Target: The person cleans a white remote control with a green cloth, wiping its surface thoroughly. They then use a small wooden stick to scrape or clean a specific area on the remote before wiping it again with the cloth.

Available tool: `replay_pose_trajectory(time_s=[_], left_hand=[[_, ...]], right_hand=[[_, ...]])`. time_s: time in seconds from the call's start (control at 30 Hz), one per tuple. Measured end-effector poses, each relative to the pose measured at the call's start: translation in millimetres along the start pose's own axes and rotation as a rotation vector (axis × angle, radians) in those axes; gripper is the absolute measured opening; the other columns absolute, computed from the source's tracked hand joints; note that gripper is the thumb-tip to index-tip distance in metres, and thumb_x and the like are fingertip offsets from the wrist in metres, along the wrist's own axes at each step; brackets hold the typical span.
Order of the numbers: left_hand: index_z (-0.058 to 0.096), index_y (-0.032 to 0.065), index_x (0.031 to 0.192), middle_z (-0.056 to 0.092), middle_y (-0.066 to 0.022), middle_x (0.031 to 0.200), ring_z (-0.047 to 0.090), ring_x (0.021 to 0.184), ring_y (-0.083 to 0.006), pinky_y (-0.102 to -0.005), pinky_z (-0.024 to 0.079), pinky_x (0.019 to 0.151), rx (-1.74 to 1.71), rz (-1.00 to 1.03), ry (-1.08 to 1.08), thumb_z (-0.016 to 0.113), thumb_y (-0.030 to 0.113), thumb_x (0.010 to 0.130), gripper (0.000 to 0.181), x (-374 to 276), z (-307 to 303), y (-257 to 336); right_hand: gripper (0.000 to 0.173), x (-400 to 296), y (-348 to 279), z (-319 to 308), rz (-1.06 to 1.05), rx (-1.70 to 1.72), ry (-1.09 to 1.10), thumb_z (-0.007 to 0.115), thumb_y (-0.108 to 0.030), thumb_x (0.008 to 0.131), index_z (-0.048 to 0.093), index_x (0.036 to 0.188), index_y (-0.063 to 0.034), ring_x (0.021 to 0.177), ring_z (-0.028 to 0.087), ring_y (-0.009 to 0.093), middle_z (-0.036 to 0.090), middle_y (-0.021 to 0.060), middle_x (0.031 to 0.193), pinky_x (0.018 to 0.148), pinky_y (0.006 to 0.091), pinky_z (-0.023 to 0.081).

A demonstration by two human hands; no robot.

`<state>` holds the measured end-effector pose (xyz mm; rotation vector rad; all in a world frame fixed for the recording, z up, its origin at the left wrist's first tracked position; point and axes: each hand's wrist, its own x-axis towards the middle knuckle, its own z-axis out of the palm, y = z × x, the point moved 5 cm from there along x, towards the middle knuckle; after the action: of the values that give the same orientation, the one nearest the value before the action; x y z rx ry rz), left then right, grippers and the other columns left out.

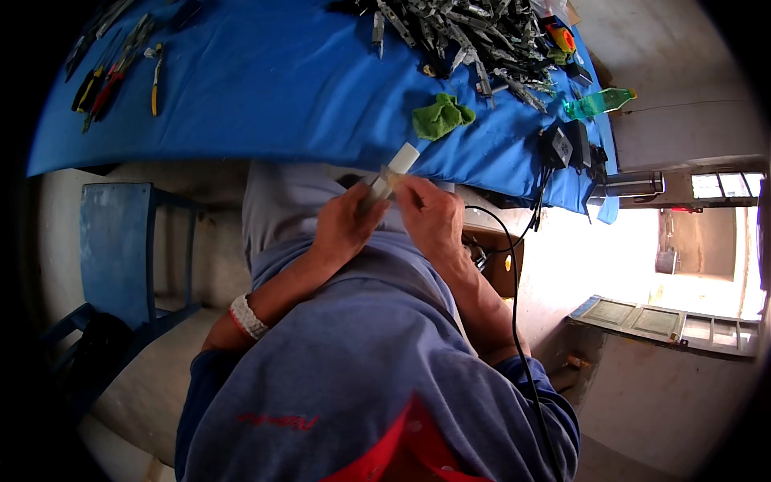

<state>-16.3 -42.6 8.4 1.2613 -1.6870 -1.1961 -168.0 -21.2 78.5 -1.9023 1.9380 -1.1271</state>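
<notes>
My left hand (347,222) grips a pale, flat rectangular piece (405,158) just off the near edge of the table, over my lap. The piece slants up to the right, and its lower end is hidden in my fingers. My right hand (430,211) is closed beside it, fingertips pinching something small and yellowish (393,179) against the piece; what this is cannot be made out. A crumpled green cloth (443,117) lies on the blue tablecloth (259,90) a little beyond my hands.
A heap of grey and black metal-and-plastic parts (464,36) covers the far right. Pliers (108,84) and a yellow-handled tool (156,81) lie at left. A green plastic bottle (596,103) and black adapters (563,144) sit at right. A black cable (514,271) hangs by my right arm. A blue chair (117,247) stands left.
</notes>
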Motion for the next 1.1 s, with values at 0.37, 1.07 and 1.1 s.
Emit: replay_pose_trajectory(time_s=[0.37,1.07,1.1], left_hand=[[0.061,-0.0002,0.095,0.06,-0.0161,0.071,0.057,0.06,-0.0247,-0.0378,0.044,0.058,0.0,0.001,-0.033,0.069,0.028,0.094,0.03,1.7,1.4,-2.5],[0.061,-0.0015,0.097,0.057,-0.0129,0.07,0.053,0.064,-0.0169,-0.0362,0.044,0.06,-0.102,-0.07,-0.084,0.069,0.031,0.094,0.033,1.4,0.6,-3.9],[0.061,-0.0015,0.097,0.057,-0.0129,0.07,0.053,0.064,-0.0168,-0.0362,0.043,0.06,-0.103,-0.073,-0.082,0.069,0.031,0.095,0.033,1.7,1.4,-4.5]], right_hand=[[0.015,0.9,14.6,1.3,0.059,0.036,0.008,0.071,-0.018,0.09,0.073,0.1,-0.0072,0.06,0.066,0.029,0.066,0.0129,0.069,0.055,0.0361,0.049],[0.007,1.4,-1.9,-4.7,-0.073,-0.058,0.004,0.069,-0.013,0.089,0.071,0.094,-0.0085,0.061,0.065,0.03,0.065,0.0124,0.071,0.053,0.0382,0.048],[0.007,-0.7,-2.6,-2.6,-0.123,-0.067,0.004,0.069,-0.013,0.089,0.071,0.094,-0.0084,0.061,0.065,0.03,0.065,0.0123,0.071,0.053,0.0384,0.048]])
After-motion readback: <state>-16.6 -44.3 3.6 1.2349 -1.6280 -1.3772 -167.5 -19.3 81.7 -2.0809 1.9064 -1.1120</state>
